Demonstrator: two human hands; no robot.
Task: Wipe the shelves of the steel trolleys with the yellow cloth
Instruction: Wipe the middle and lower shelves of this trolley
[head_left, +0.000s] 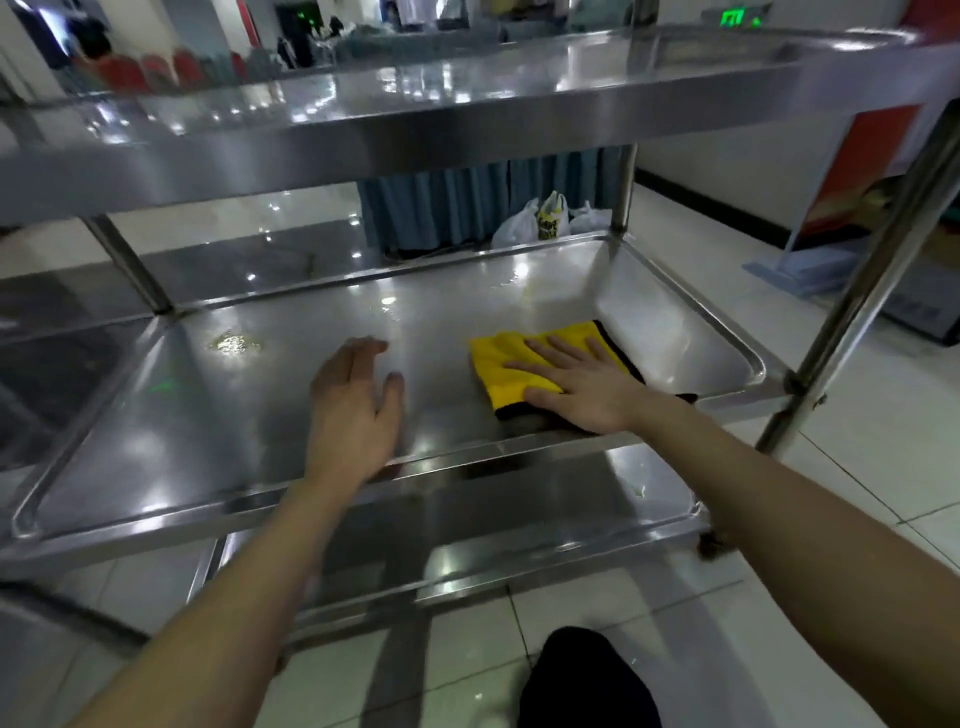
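A steel trolley fills the view, with a top shelf (467, 119), a middle shelf (218, 415) and a bottom shelf (571, 519). A folded yellow cloth (498, 364) with a dark edge lies on the right part of the middle shelf. My right hand (582, 384) presses flat on the cloth, fingers spread. My left hand (356, 410) hovers over the middle of the same shelf, fingers apart, holding nothing. A wet yellowish smear (234, 343) shows on the shelf's left part.
A second steel trolley (62, 374) stands close on the left. Steel posts (872, 270) rise at the trolley's right corners. Plastic bags (545, 218) and a blue curtain (467, 202) lie behind. My dark knee (587, 680) is below, on the white tiled floor (857, 493).
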